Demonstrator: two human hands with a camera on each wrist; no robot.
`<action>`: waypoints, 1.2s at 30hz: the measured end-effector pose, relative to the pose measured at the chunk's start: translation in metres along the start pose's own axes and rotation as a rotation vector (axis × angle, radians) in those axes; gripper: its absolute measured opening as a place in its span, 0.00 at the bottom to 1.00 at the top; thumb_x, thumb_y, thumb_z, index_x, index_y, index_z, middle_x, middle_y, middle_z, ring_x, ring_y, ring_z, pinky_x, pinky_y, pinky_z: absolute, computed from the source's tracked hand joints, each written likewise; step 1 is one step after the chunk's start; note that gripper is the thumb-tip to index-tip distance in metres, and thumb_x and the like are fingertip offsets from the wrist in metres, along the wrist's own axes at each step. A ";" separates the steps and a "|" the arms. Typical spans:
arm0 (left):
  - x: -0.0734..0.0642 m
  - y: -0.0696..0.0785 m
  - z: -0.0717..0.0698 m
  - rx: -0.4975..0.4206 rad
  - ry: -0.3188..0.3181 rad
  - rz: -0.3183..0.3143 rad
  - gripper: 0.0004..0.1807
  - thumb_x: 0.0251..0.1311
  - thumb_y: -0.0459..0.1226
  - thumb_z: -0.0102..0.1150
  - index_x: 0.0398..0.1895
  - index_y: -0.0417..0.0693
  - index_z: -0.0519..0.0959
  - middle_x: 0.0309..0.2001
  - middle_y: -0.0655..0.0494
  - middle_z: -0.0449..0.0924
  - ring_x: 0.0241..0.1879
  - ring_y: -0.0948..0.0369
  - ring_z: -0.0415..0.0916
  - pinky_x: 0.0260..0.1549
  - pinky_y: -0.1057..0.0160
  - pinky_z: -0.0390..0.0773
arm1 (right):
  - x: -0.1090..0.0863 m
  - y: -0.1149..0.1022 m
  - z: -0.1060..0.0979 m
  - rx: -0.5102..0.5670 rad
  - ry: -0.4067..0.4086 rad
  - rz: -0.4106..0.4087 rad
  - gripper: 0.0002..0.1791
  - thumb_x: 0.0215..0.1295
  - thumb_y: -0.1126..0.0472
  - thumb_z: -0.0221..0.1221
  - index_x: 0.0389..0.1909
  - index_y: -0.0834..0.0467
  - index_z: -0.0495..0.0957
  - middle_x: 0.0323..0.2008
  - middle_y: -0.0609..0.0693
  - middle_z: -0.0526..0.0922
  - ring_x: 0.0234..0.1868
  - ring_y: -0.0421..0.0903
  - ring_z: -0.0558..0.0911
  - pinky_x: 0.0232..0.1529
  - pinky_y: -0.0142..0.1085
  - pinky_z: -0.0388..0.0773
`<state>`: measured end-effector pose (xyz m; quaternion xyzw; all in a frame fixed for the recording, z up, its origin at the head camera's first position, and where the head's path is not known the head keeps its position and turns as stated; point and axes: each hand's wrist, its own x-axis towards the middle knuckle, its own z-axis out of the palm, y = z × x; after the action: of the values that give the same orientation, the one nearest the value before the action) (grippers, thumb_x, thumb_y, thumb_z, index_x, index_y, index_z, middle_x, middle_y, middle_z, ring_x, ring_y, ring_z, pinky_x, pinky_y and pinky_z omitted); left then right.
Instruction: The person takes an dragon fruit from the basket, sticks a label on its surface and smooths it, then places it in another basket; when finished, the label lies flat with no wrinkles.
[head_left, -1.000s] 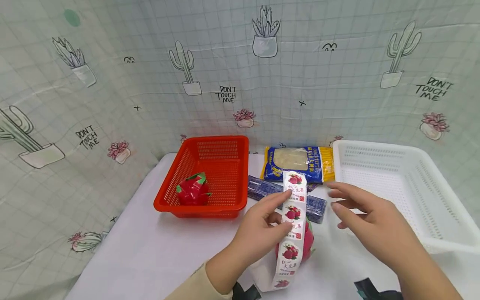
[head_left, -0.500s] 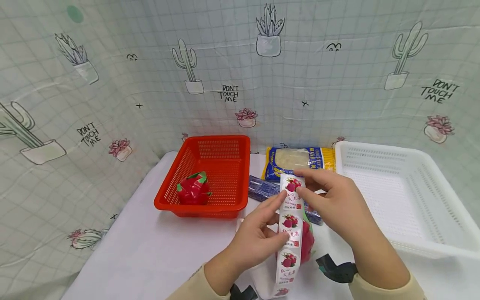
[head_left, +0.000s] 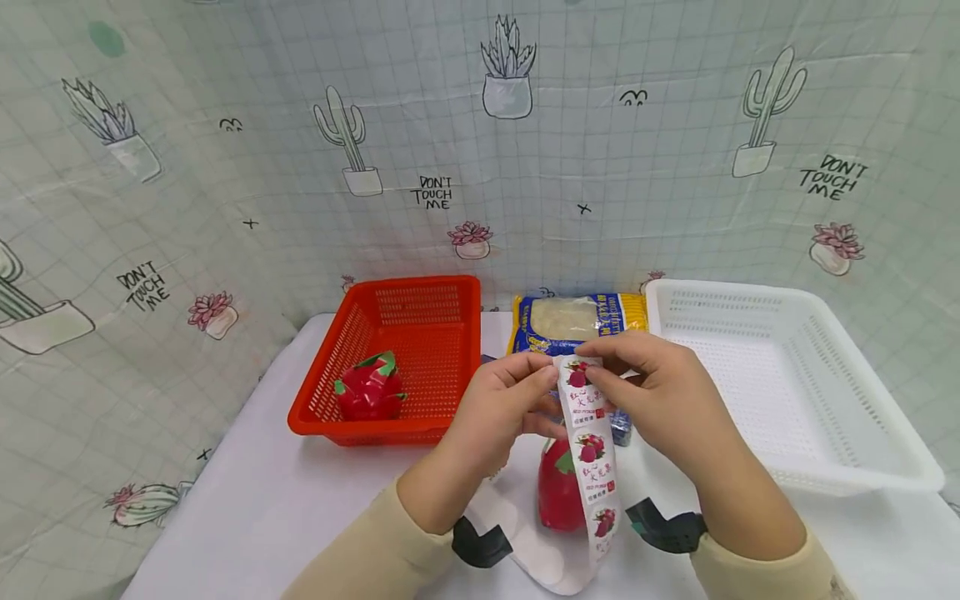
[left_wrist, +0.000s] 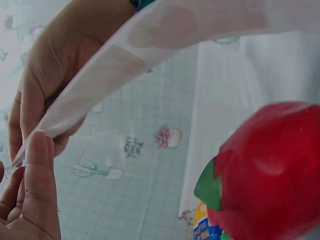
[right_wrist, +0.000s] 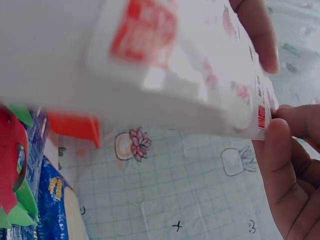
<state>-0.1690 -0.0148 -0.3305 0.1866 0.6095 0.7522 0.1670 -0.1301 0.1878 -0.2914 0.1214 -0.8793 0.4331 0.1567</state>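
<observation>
A strip of dragon fruit stickers [head_left: 592, 454] hangs from both hands, its printed side facing the head camera and its lower end trailing onto the table. The left hand [head_left: 487, 412] pinches the top left corner between thumb and forefinger. At the top right, the right hand [head_left: 663, 404] pinches the strip with thumb and fingers. Behind and left of the strip stands a red dragon fruit [head_left: 557, 496], partly covered by it; the left wrist view shows this dragon fruit [left_wrist: 275, 170] close up. The blank back of the sticker strip [left_wrist: 120, 65] arches across that view.
A red basket [head_left: 298, 417] at the left holds another dragon fruit [head_left: 370, 387]. At the back lies a yellow and blue food packet [head_left: 562, 319]. A dark blue wrapped pack [head_left: 621, 429] is mostly hidden by the hands. At the right is a white basket [head_left: 806, 367].
The right hand came in from the right and took hold of the strip's top. The left hand shifted up from the strip's side to its top corner. The strip swung slightly right.
</observation>
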 end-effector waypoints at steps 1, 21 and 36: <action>0.000 -0.001 -0.001 0.001 0.005 -0.010 0.17 0.79 0.40 0.57 0.58 0.35 0.81 0.55 0.39 0.86 0.37 0.60 0.90 0.36 0.59 0.91 | 0.000 0.001 0.003 -0.006 -0.012 -0.007 0.12 0.70 0.66 0.69 0.51 0.52 0.90 0.46 0.50 0.90 0.37 0.45 0.87 0.38 0.29 0.87; 0.000 -0.001 -0.007 0.064 0.016 -0.028 0.14 0.79 0.39 0.58 0.50 0.35 0.82 0.51 0.38 0.88 0.36 0.59 0.91 0.36 0.55 0.92 | 0.000 0.003 0.011 -0.152 0.089 -0.236 0.14 0.63 0.71 0.73 0.35 0.46 0.88 0.41 0.39 0.87 0.42 0.35 0.82 0.40 0.25 0.85; 0.001 -0.001 -0.008 0.102 -0.023 -0.021 0.14 0.79 0.40 0.58 0.48 0.34 0.81 0.51 0.37 0.85 0.36 0.60 0.90 0.37 0.54 0.92 | 0.000 0.005 0.012 -0.213 0.070 -0.324 0.18 0.57 0.72 0.76 0.45 0.51 0.91 0.49 0.44 0.86 0.44 0.42 0.86 0.41 0.26 0.85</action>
<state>-0.1737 -0.0207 -0.3333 0.1971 0.6470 0.7162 0.1721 -0.1342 0.1817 -0.3019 0.2289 -0.8831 0.3109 0.2665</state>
